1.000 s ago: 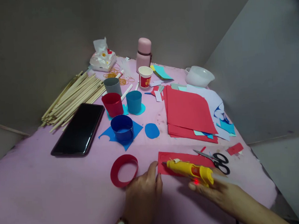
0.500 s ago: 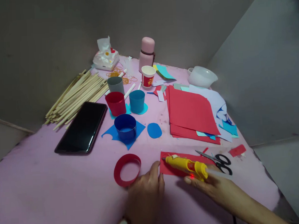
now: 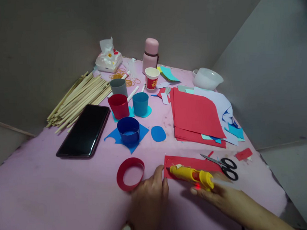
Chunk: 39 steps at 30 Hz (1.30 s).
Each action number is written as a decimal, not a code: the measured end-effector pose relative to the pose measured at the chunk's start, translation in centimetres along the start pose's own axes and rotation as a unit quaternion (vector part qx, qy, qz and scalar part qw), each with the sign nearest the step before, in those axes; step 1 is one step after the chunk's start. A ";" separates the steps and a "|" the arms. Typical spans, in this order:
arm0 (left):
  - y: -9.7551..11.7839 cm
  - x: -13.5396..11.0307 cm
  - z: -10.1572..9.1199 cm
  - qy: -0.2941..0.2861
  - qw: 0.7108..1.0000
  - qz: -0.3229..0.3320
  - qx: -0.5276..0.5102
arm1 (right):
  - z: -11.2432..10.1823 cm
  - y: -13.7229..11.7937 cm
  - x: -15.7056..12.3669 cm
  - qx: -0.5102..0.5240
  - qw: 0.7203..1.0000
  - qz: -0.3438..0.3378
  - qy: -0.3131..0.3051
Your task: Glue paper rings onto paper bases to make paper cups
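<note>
My right hand (image 3: pixel 219 195) grips a yellow glue gun (image 3: pixel 191 174) with a red light on its underside; its nozzle rests at the left end of a red paper strip (image 3: pixel 194 163) lying flat on the pink table. My left hand (image 3: pixel 149 199), with a watch on the wrist, lies on the table with its fingers together; its fingertips touch the strip's left edge. A red paper ring (image 3: pixel 130 169) stands just left of that hand.
Black scissors (image 3: pixel 224 166) lie right of the strip. Behind are a blue paper cup (image 3: pixel 128 130), red (image 3: pixel 119 105), teal (image 3: pixel 140 103) and grey cups, a phone (image 3: pixel 84 130), wooden sticks (image 3: pixel 77 95), red sheets (image 3: pixel 196 118), a white bowl (image 3: pixel 207 78), a pink flask (image 3: pixel 150 55).
The view has shifted slightly. The glue gun's nozzle has slid a little along the strip's left end and dropped lower; my left hand stays by the strip's edge.
</note>
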<state>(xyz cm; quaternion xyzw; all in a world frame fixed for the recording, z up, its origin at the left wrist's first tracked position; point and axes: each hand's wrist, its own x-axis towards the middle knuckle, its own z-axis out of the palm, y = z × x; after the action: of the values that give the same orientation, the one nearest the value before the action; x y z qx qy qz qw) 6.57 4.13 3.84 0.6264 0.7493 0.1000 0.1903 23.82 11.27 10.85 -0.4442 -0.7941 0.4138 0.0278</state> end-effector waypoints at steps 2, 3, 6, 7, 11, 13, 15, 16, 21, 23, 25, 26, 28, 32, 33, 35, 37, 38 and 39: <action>-0.1 -0.1 0.1 0.002 1.000 0.000 0.002 | 0.0 0.2 -0.3 -0.010 1.000 0.003 -0.007; -0.1 -0.1 0.1 0.001 1.000 -0.001 0.003 | 0.0 0.3 -0.5 -0.019 1.000 0.011 -0.011; -0.1 0.0 0.1 0.000 1.000 -0.004 0.006 | 0.0 0.8 -1.0 -0.039 0.998 0.036 -0.027; 0.0 0.1 0.1 -0.001 1.000 -0.005 0.007 | -0.1 1.0 -1.2 -0.038 0.998 0.033 -0.033; 0.1 0.3 -0.2 -0.010 1.000 -0.010 0.010 | -0.6 1.7 -2.0 -0.039 0.999 0.002 -0.027; 0.2 0.3 -0.3 -0.013 1.000 -0.012 0.011 | -0.9 1.6 -2.1 -0.046 0.999 0.009 0.005; 0.2 0.3 -0.3 -0.015 1.000 -0.014 0.013 | -1.1 1.2 -1.9 -0.033 0.999 0.017 0.025; 0.2 0.3 -0.3 -0.017 1.000 -0.014 0.014 | -1.1 0.9 -1.7 -0.019 0.999 0.018 0.026; 0.2 0.3 -0.4 -0.024 1.000 -0.011 0.013 | -0.6 -0.2 -0.1 0.037 0.999 0.015 0.001; 0.2 0.4 -0.4 -0.025 1.000 -0.011 0.013 | -0.3 -0.2 0.4 0.029 0.999 0.015 -0.005; 0.2 0.3 -0.4 -0.024 1.000 -0.011 0.013 | -0.2 -0.1 0.7 0.021 1.000 0.012 -0.008; 0.2 0.3 -0.4 -0.024 1.000 -0.012 0.014 | -0.2 0.0 0.8 0.019 1.000 0.011 -0.011; 0.3 0.3 -0.4 -0.022 1.000 -0.013 0.016 | -0.1 0.0 0.9 0.015 1.000 0.005 -0.013; 0.2 0.3 -0.2 -0.024 0.999 -0.014 0.017 | -0.1 0.1 0.5 0.014 1.000 0.002 -0.017; 0.2 0.3 -0.2 -0.025 0.999 -0.013 0.017 | 0.0 0.2 0.4 0.014 1.000 0.005 -0.017; 0.1 0.3 -0.1 -0.026 0.999 -0.011 0.015 | 0.0 0.4 0.0 0.007 1.000 0.008 -0.016; 0.1 0.3 -0.1 -0.027 0.999 -0.010 0.013 | 0.0 0.5 -0.4 0.002 1.000 0.008 -0.011; 0.1 0.3 -0.1 -0.027 0.999 -0.010 0.013 | -0.1 0.6 -0.6 0.002 1.000 0.011 -0.011; 0.1 0.3 -0.1 -0.027 0.999 -0.012 0.013 | -0.1 0.6 -0.8 0.003 1.000 0.015 -0.015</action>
<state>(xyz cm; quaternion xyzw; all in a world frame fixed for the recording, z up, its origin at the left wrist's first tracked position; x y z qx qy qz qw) 6.54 4.41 3.95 0.6224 0.7523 0.0709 0.2040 24.78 10.92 10.76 -0.4499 -0.7864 0.4231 0.0107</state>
